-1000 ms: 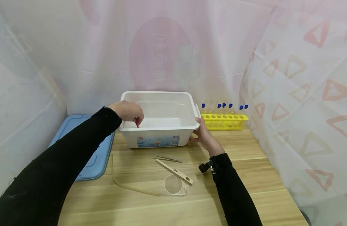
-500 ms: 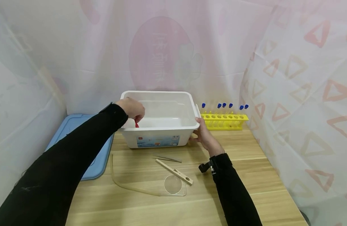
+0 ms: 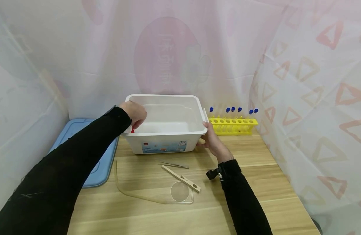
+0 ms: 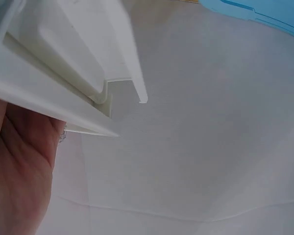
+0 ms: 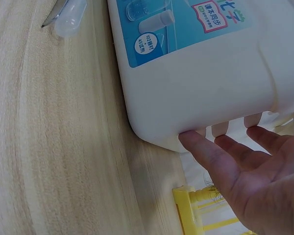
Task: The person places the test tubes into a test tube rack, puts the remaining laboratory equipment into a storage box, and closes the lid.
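Observation:
My left hand (image 3: 135, 113) reaches over the left end of a white plastic box (image 3: 162, 133). It pinches a small red object (image 3: 132, 130), whose kind I cannot make out. Only the palm (image 4: 22, 171) shows in the left wrist view, where the box's white rim (image 4: 54, 105) hides the fingers. At the box's right end is my right hand (image 3: 213, 142), its thumb near the rim. Seen from the right wrist, its extended fingers (image 5: 206, 152) touch the box's outer wall below the blue label (image 5: 186, 24).
A blue lid (image 3: 101, 173) lies at left. A yellow rack (image 3: 233, 129) with blue-capped tubes stands right of the box. In front lie tweezers (image 3: 174, 165), a wooden test tube clamp (image 3: 181, 179), a round clear dish (image 3: 179, 192) and a flexible tube (image 3: 133, 195).
The left hand first shifted slightly right and the red object showed more, then it moved back left inside the box. The right hand and the box stay nearly still.

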### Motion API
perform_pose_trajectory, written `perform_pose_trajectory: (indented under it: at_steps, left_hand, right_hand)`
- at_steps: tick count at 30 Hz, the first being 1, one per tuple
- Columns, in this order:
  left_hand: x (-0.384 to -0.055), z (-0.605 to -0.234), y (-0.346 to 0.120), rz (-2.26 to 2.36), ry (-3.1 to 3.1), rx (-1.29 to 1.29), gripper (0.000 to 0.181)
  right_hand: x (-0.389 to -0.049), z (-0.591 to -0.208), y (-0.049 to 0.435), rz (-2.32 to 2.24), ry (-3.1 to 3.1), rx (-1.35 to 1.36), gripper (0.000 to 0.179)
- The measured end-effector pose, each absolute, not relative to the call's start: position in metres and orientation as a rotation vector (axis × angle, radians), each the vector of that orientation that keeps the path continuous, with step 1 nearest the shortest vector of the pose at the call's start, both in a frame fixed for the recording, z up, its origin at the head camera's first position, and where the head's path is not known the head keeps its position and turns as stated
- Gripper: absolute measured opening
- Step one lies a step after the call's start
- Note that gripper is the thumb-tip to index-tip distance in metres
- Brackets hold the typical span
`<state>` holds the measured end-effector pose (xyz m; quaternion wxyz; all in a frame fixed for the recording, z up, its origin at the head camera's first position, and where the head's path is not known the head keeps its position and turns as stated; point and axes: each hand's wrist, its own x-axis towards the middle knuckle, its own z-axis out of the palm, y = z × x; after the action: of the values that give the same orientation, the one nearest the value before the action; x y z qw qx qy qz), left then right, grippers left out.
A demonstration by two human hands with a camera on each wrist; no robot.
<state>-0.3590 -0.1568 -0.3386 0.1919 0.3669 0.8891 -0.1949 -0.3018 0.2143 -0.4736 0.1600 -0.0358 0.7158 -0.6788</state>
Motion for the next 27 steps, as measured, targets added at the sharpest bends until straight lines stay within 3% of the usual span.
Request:
perform_pose_trajectory:
  at_steps: [9,21,24,27]
  left_hand:
    - [-0.348,-0.338,-0.153,-0.39,2.522,0.804,0.022]
    - [-0.343,-0.33,-0.155,-0.234,2.561,0.994,0.057]
    - [-0.339,-0.325,-0.155,-0.197,2.579,0.994,0.047]
    - [-0.334,-0.323,-0.155,-0.203,2.602,0.992,0.017]
  right_hand:
    - [-0.302,-0.474,0.216,-1.942,2.056,-0.105,0.087]
    - [-0.3,-0.474,0.216,-1.954,2.048,-0.113,0.087]
    - [-0.3,-0.474,0.214,-1.956,2.039,-0.116,0.087]
    - [-0.3,-0.473,0.214,-1.957,2.034,-0.113,0.087]
